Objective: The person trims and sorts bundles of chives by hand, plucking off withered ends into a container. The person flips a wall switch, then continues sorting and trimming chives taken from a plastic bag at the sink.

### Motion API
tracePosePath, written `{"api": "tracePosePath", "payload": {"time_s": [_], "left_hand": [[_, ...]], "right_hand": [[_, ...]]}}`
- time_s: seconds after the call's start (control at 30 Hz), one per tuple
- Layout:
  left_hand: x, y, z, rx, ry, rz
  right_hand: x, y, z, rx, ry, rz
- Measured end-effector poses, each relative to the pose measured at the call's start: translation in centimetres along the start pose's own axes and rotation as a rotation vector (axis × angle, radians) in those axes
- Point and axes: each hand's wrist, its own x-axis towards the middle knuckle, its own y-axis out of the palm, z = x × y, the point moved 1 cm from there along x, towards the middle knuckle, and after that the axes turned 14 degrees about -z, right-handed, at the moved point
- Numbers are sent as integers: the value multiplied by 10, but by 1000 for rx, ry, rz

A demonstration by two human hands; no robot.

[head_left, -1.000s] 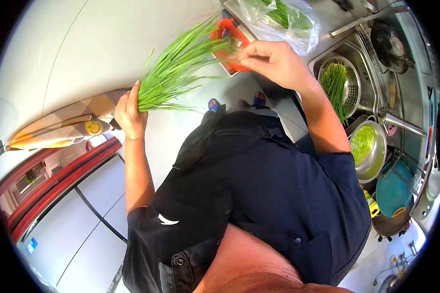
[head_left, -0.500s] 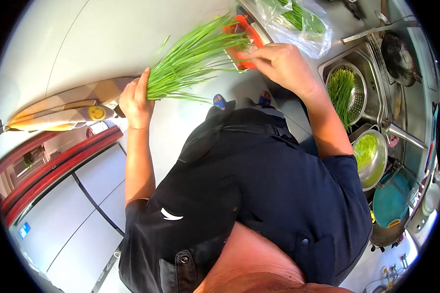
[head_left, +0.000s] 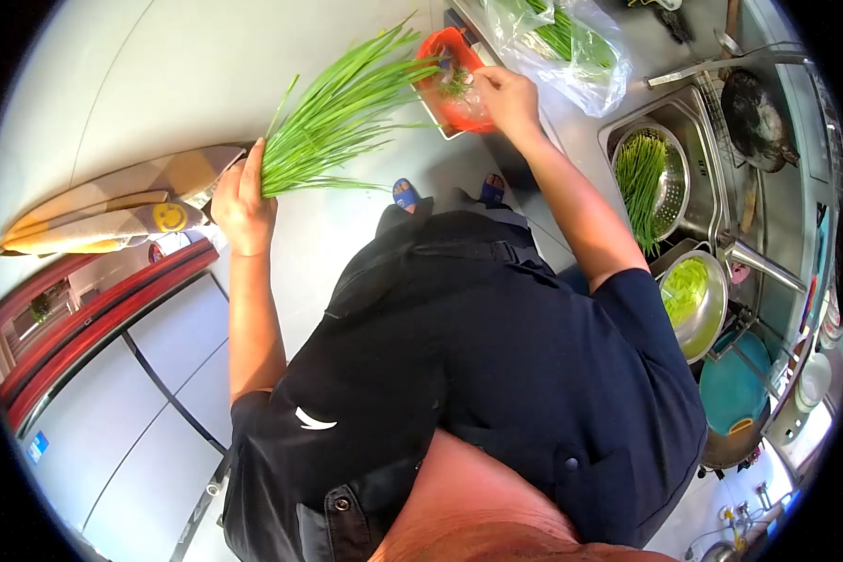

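Observation:
A large fanned bunch of garlic chives (head_left: 342, 117) is gripped at one end by my left hand (head_left: 244, 201), its fingers wrapped round the stems. The leaves spread up and to the right, and their tips reach the rim of a red bin (head_left: 471, 117). Over that bin's right edge is my right hand (head_left: 508, 98), thumb and fingers pinched together. What the pinch holds, if anything, is too small to make out. Green scraps (head_left: 456, 86) and a clear liner lie inside the bin.
On the counter to the right sits a plastic bag (head_left: 595, 70) with more chives. The sink (head_left: 702, 211) holds a colander (head_left: 679, 192) of chives. Beside it are a metal bowl (head_left: 712, 314) of pale green slices and a teal basin (head_left: 735, 384). A fridge (head_left: 112, 412) stands left.
My right hand has moved slightly up over the bin, apart from the chive tips. The left hand with the bunch has shifted a little left, and the whole view has shifted slightly.

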Motion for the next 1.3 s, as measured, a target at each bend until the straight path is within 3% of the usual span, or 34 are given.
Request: {"api": "tracePosePath", "payload": {"time_s": [0.07,0.13,0.17,0.27,0.33,0.43,0.6,0.67,0.7,0.77,0.87,1.0,1.13,1.23,1.3], "left_hand": [[-3,-4,1,38,-16,73],[-5,-2,3,30,-9,54],[-5,-2,3,21,-2,50],[-3,-4,5,31,2,59],[-1,-3,4,28,14,63],[-1,-1,4,43,14,68],[2,6,5,40,21,56],[4,9,3,11,31,55],[7,10,2,6,35,54],[11,13,-2,26,50,82],[15,17,-5,-6,76,74],[19,20,-7,-33,93,56],[23,18,-12,-25,98,83],[24,17,-12,-29,108,65],[24,18,-13,-40,111,46]], "right_hand": [[7,23,-28,-107,-85,32],[14,49,-55,-439,-280,133],[20,71,-77,-504,-136,186],[24,75,-76,-580,-193,213],[16,48,-33,-511,-221,210],[10,31,-8,-140,-258,-53],[-12,-34,66,314,-109,-43],[-21,-61,89,386,-280,154],[-22,-70,100,384,-279,148],[-26,-79,120,348,-549,306],[-28,-74,125,304,-675,298],[-29,-76,126,165,-597,391],[-32,-79,128,184,-557,396],[-34,-79,128,173,-647,316],[-34,-81,128,114,-575,337]]}}
